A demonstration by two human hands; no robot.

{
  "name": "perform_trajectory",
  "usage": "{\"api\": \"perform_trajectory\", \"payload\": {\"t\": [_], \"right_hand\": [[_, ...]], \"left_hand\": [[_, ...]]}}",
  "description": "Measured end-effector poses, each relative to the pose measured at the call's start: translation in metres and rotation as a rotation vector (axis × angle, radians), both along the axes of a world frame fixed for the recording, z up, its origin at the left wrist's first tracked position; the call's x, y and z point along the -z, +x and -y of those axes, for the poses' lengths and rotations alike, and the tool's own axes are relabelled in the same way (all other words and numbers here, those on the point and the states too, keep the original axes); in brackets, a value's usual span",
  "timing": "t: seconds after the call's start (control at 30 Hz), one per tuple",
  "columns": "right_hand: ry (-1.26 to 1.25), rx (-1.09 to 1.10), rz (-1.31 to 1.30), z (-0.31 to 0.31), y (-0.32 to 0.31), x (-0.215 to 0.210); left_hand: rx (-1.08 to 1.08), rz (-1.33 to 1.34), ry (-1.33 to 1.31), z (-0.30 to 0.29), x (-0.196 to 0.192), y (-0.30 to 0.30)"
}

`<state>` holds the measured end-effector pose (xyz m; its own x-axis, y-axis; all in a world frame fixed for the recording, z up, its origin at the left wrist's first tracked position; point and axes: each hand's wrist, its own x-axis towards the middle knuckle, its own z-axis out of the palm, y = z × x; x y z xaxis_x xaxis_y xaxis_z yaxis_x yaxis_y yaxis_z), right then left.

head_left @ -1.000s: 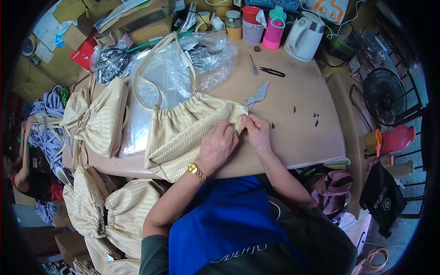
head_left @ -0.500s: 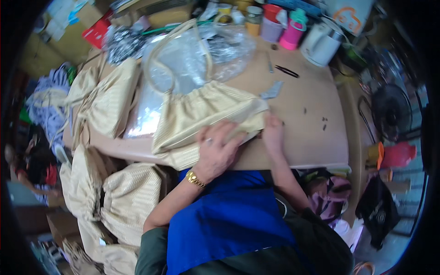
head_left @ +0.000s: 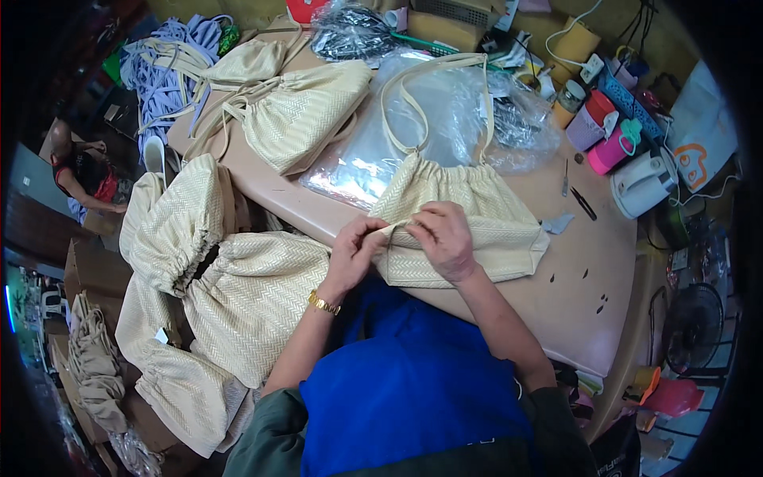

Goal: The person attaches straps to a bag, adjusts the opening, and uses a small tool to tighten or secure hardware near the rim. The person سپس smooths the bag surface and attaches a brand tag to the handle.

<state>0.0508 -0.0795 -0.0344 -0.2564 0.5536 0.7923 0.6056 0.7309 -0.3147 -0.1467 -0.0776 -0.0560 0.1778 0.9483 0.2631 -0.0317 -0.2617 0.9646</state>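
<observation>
Here hands (head_left: 401, 242) pinch cream bag (head_left: 485, 219).

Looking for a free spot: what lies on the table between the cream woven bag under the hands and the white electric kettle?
In the head view, a small grey scrap and black snips lie between the cream woven bag and the white electric kettle.

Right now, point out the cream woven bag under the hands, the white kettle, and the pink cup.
cream woven bag (head_left: 493, 230), head view, on its woven body right of the hands
white kettle (head_left: 640, 184), head view, on its side wall
pink cup (head_left: 610, 151), head view, on its pink body
</observation>
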Motion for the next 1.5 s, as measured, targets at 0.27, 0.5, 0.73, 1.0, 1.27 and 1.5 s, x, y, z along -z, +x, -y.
{"api": "perform_trajectory", "payload": {"t": [0.27,0.5,0.73,1.0,1.27,1.5], "right_hand": [[-0.081,0.107,0.153,0.005,-0.008,-0.005],[-0.105,0.022,0.154,0.007,-0.015,-0.018],[-0.089,0.071,0.130,0.006,-0.008,-0.032],[-0.163,0.043,0.076,-0.004,-0.020,-0.035],[-0.193,0.197,-0.052,-0.027,-0.024,-0.022],[-0.183,0.196,-0.152,-0.046,-0.023,0.001]], "left_hand": [[0.048,-0.141,0.020,-0.014,0.019,-0.007],[0.033,-0.062,-0.098,-0.015,0.028,-0.005],[-0.014,-0.135,0.042,-0.015,0.020,0.003],[-0.303,-0.043,0.134,-0.017,0.012,0.025],[-0.240,-0.175,-0.127,0.029,-0.014,0.017],[0.042,0.484,-0.330,0.020,0.016,0.006]]}}
